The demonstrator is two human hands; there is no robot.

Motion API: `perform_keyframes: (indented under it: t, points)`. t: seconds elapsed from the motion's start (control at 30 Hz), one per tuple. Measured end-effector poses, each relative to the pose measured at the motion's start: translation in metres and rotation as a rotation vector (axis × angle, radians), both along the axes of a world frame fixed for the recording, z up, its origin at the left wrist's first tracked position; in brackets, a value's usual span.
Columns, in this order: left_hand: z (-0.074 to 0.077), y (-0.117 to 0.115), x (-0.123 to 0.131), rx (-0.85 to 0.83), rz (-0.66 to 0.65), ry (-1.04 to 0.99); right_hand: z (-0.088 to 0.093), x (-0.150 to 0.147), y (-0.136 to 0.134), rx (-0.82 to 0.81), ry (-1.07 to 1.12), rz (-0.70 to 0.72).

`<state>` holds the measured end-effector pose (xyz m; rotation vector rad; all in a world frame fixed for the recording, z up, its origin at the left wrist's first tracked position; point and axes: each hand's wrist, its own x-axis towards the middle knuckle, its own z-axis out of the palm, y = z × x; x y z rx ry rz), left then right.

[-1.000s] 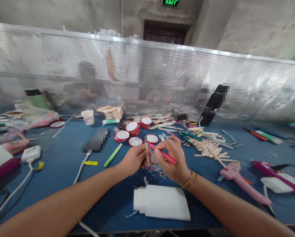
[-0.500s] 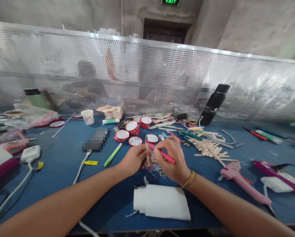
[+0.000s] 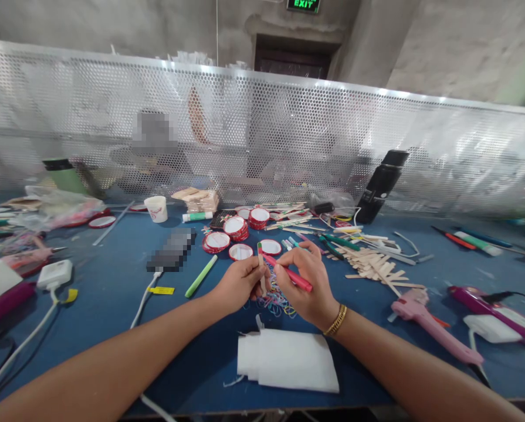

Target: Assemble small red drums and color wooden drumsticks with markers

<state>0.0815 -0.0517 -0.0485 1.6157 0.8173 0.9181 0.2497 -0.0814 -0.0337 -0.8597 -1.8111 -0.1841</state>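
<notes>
My left hand (image 3: 241,285) pinches a thin wooden stick (image 3: 262,275), held upright, its top end coloured green and red. A red marker (image 3: 294,276) is gripped in my right hand (image 3: 308,281), its tip at the coloured part of the stick. Below and behind the hands lies a tangle of colourful threads (image 3: 280,303). A folded white cloth (image 3: 291,360) rests on the blue table nearer to me. Left of my left hand is a light green marker (image 3: 201,276).
Round red-rimmed pieces (image 3: 236,227) are stacked beyond my hands. Wooden sticks (image 3: 376,264) and a pink glue gun (image 3: 438,331) lie right. A phone (image 3: 172,249), a paper cup (image 3: 156,208) and cables are left. A black bottle (image 3: 382,186) leans by the perforated metal screen (image 3: 284,129).
Both hands stay almost in place. The red marker's tip and the stick's top have shifted very slightly.
</notes>
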Motion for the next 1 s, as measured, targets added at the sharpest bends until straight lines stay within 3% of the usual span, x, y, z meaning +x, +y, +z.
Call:
perform_keyframes:
  t: [0.73,1.0]
  points:
    - [-0.0030,0.0017,-0.0010,0.001,0.011,0.016,-0.0010,0.0036,0.0052,-0.009,-0.015,-0.052]
    - [0.0039,-0.0019,0.0001,0.000,0.028,0.015,-0.0015,0.0060,0.0084,-0.072,-0.013,-0.031]
